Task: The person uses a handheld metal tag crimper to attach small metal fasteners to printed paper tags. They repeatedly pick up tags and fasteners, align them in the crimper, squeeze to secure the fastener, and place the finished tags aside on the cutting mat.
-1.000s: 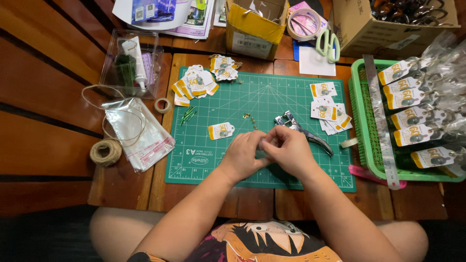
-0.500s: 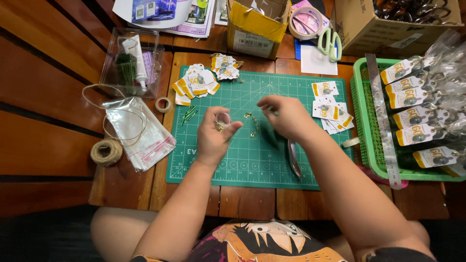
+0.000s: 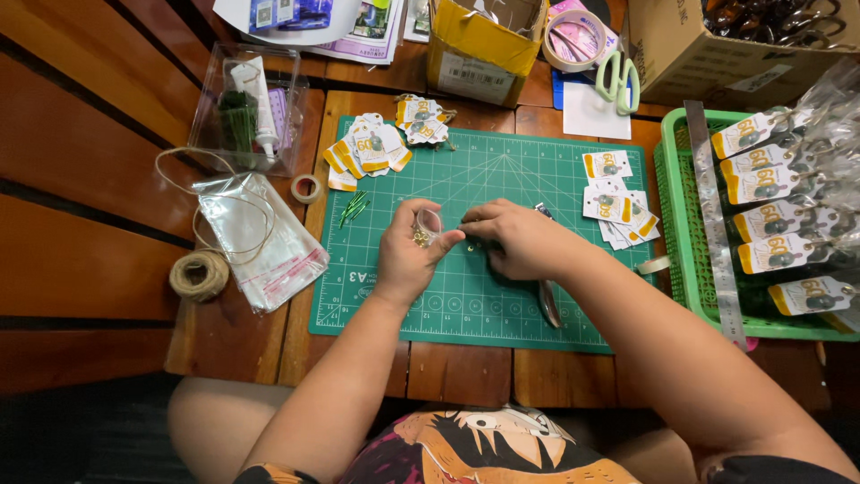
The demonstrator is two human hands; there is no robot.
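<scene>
My left hand (image 3: 405, 255) holds a small clear bag (image 3: 425, 229) with tiny gold pieces in it, above the middle of the green cutting mat (image 3: 502, 170). My right hand (image 3: 530, 242) is right beside it, fingertips pinched together at the bag's mouth and touching my left thumb. Whether something tiny sits between those fingertips is too small to tell. A pair of pliers (image 3: 548, 306) lies on the mat, partly under my right wrist.
Piles of printed tags (image 3: 365, 148) (image 3: 614, 204) lie on the mat's corners, with green sticks (image 3: 353, 208) nearby. A green basket (image 3: 672, 193) of bagged items and a metal ruler (image 3: 713, 224) sit right. Clear bags (image 3: 265, 240), a twine spool (image 3: 199, 274), a plastic box (image 3: 247, 106), scissors (image 3: 618, 75) and cardboard boxes (image 3: 477, 47) surround it.
My hands left the mat's near edge and met again at its middle. My left hand has picked up the small clear bag. The pliers now lie on the mat under my right wrist.
</scene>
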